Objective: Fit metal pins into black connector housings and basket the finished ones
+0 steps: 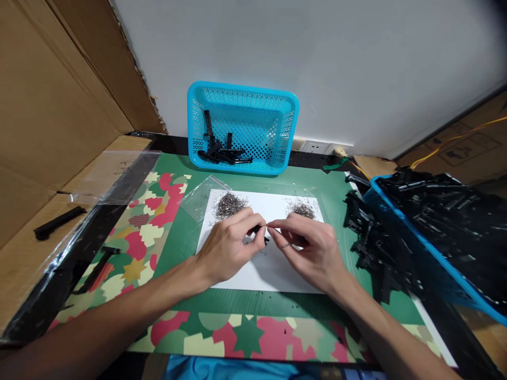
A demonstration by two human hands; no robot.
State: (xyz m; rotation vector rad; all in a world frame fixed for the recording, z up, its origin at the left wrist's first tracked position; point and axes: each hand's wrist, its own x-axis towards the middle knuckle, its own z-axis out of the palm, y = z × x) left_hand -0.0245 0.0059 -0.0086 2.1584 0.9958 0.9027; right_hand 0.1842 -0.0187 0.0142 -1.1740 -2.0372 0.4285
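Note:
Over the white sheet (pixel 253 277), my left hand (pixel 229 245) is closed around a small black plastic part (pixel 256 229), mostly hidden by the fingers. My right hand (pixel 311 245) meets it fingertip to fingertip, thumb and forefinger pinched together. Whatever sits in that pinch is too small to make out. A thin metal piece (pixel 287 245) shows by the right fingers; I cannot tell what it is. Behind my left hand lies a pile of tiny metal pieces (pixel 228 205). A second, smaller pile of metal pieces (pixel 302 209) is just beyond my right hand.
A blue basket (pixel 291 124) with several black plastic parts (pixel 222 153) stands against the wall. To the right, another blue basket (pixel 428 253) is heaped with black parts, and more black pieces (pixel 372 243) lie beside it. Clear plastic bags (pixel 204 198) and loose black parts (pixel 59 222) lie leftward.

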